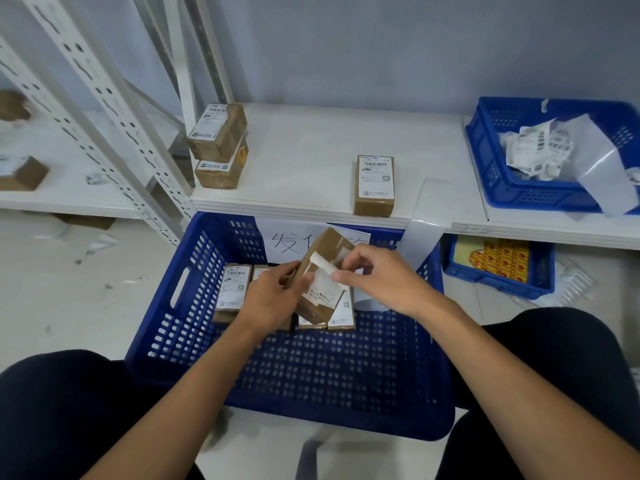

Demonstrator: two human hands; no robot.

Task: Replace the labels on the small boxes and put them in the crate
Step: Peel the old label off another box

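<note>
Over the big blue crate [180,327] my left hand [273,296] grips a small brown box [323,247], held tilted. My right hand [377,275] pinches the curled edge of the white label [325,275] on that box; the label is partly peeled back. Several labelled boxes [233,289] lie flat at the crate's far end, some hidden behind my hands. One more labelled box [375,185] sits on the white shelf [311,150], and two stacked boxes [220,147] stand at the shelf's left.
A blue bin [519,188] at the right of the shelf holds crumpled peeled labels. Below it, another blue tray [498,265] holds yellow-red sticker sheets. White metal rack posts [104,109] rise at the left. My knees flank the crate.
</note>
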